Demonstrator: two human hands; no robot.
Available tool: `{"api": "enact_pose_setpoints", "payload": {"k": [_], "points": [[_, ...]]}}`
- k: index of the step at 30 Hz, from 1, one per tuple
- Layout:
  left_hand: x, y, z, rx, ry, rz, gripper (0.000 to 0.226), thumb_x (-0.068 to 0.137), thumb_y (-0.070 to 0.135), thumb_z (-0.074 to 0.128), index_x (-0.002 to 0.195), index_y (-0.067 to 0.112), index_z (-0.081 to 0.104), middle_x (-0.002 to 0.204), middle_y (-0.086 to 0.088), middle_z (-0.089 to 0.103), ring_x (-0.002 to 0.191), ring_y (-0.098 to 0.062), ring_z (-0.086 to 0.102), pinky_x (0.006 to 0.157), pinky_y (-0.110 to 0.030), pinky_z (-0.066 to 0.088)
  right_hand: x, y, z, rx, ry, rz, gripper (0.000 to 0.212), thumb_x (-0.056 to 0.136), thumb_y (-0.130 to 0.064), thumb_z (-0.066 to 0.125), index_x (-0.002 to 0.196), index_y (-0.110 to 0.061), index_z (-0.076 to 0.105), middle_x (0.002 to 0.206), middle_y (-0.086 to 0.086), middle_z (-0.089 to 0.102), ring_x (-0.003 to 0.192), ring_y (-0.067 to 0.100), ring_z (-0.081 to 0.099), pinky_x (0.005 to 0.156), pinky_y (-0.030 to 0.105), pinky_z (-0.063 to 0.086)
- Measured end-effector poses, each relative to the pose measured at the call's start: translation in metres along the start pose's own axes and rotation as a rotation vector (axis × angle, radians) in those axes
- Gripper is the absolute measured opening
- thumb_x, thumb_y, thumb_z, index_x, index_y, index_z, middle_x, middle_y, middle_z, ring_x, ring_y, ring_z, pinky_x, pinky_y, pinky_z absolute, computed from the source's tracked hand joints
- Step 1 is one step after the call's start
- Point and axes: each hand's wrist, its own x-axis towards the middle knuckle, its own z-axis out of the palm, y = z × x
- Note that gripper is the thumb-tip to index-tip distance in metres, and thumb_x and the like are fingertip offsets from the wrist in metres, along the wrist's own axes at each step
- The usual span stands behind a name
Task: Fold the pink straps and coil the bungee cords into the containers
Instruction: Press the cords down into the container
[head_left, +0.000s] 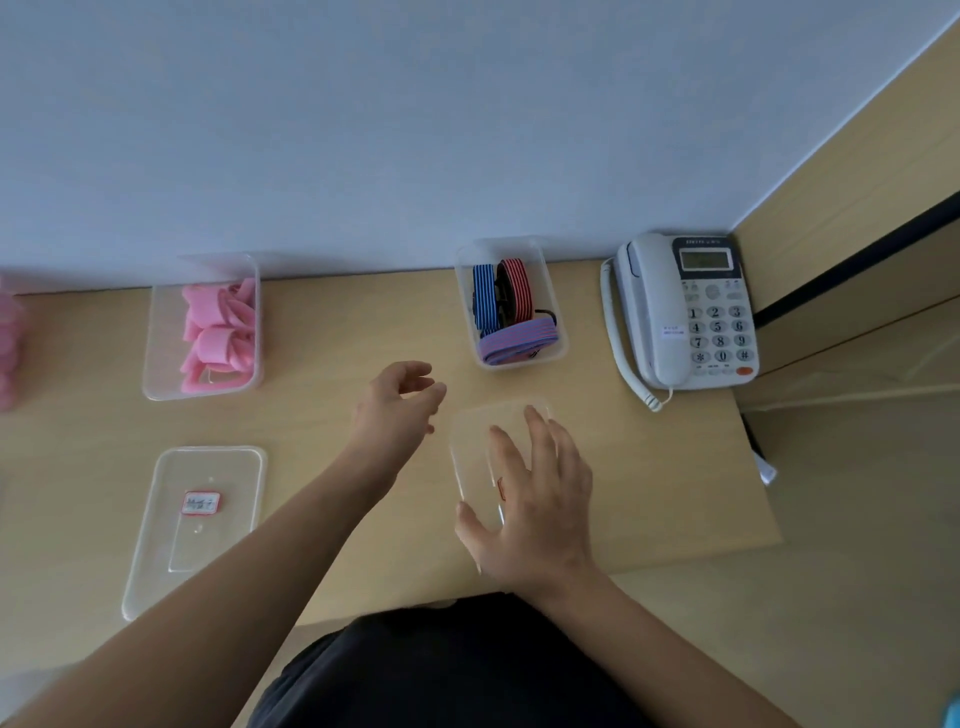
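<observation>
Head cam showed both task piles boxed up. The pink straps (218, 332) sat folded in the clear container (161, 338) at upper left of the frame, and the coiled bungee cords (514, 312) were in the other tub (519, 365) at upper centre-right.

The right hand (535, 499) lay flat on a clear lid (467, 436) at lower centre, with its fingers (537, 431) spread straight and gripping nothing. The left hand (397, 402) hovered just beside it, fingers loosely curled and empty.

A second lid (208, 467) with a red-edged label lay at lower left on the tabletop (337, 322).

My worry was that slick plastic under a flat palm could skate off the near edge. The cords also looked springy, so a coil standing proud of the rim might have stopped the lid seating or popped it back off.
</observation>
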Motion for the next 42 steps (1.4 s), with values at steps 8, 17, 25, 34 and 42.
{"api": "enact_pose_setpoints", "payload": {"k": [8,17,25,34,42], "points": [[0.023,0.036,0.010,-0.065,-0.005,0.021,0.025,0.099,0.035,0.064,0.121,0.022,0.065,0.108,0.005,0.070,0.094,-0.018,0.072,0.074,-0.035,0.061,0.103,0.006,-0.038,-0.129,0.042,0.007,0.072,0.074,-0.066,0.051,0.135,-0.026,0.050,0.157,0.008,0.032,0.141,0.034,0.029,0.102,0.054,0.034],[0.067,0.063,0.038,-0.182,0.014,-0.076,0.034,0.098,0.031,0.069,0.127,0.015,0.064,0.108,-0.002,0.073,0.098,-0.021,0.073,0.076,-0.032,0.060,0.204,0.020,-0.023,-0.198,-0.047,-0.085,0.077,0.080,-0.069,0.046,0.141,-0.023,0.041,0.156,0.011,0.029,0.139,0.038,0.029,0.100,0.052,0.032],[0.088,0.066,0.053,-0.153,0.112,-0.089,0.019,0.089,0.017,0.079,0.107,0.017,0.072,0.093,-0.002,0.078,0.084,-0.016,0.075,0.066,-0.027,0.056,0.215,0.032,-0.004,-0.162,0.027,-0.092,0.067,0.079,-0.066,0.049,0.128,-0.021,0.057,0.144,0.014,0.049,0.128,0.038,0.044,0.091,0.048,0.036],[0.089,0.073,0.052,-0.141,0.145,-0.117,0.011,0.086,0.016,0.083,0.095,0.013,0.077,0.092,-0.010,0.079,0.090,-0.028,0.077,0.077,-0.043,0.065,0.214,0.027,0.001,-0.195,0.003,-0.045,0.070,0.084,-0.065,0.044,0.136,-0.019,0.052,0.151,0.016,0.042,0.134,0.040,0.038,0.094,0.049,0.032],[0.089,0.079,0.049,-0.028,0.173,-0.123,0.004,0.085,0.016,0.081,0.086,0.019,0.080,0.084,-0.002,0.080,0.085,-0.023,0.078,0.080,-0.044,0.065,0.208,0.025,0.007,-0.258,-0.045,-0.069,0.076,0.092,-0.065,0.033,0.148,-0.015,0.043,0.157,0.021,0.033,0.140,0.042,0.032,0.100,0.052,0.030]]}}
